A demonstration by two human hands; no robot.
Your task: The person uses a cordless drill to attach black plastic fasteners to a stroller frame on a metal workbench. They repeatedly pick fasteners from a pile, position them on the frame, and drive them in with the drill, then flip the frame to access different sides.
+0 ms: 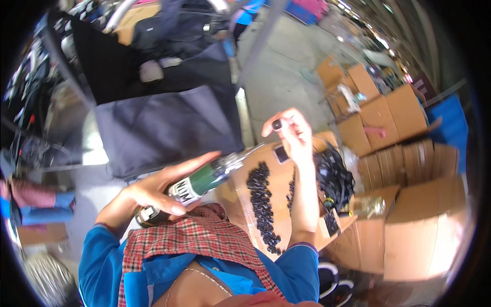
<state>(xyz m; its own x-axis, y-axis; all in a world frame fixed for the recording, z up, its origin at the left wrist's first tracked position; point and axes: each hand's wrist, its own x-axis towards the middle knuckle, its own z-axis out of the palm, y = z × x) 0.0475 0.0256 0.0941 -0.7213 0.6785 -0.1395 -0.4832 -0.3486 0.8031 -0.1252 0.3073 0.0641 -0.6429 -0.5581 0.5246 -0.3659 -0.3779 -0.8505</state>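
Observation:
My left hand (148, 192) is closed around a green cylindrical item (207, 179) with a dark lower end, a white-lettered label and clear plastic at its upper end. It is tilted up toward the right, and I cannot tell its exact kind. Raised over the table's far side, my right hand (296, 135) pinches a small dark round piece (277, 124) between thumb and fingers. The two hands are apart. Below them, many small shiny black pieces (262, 204) lie in a long row on the brown tabletop (232, 192). My right forearm partly covers a second row.
A large black fabric bin (169, 128) on a frame stands beyond the table. A phone-like dark device (281, 154) and a tangled black bundle (335, 176) lie at the table's right. Open cardboard boxes (394, 120) crowd the right side. Another person (249, 15) stands far off.

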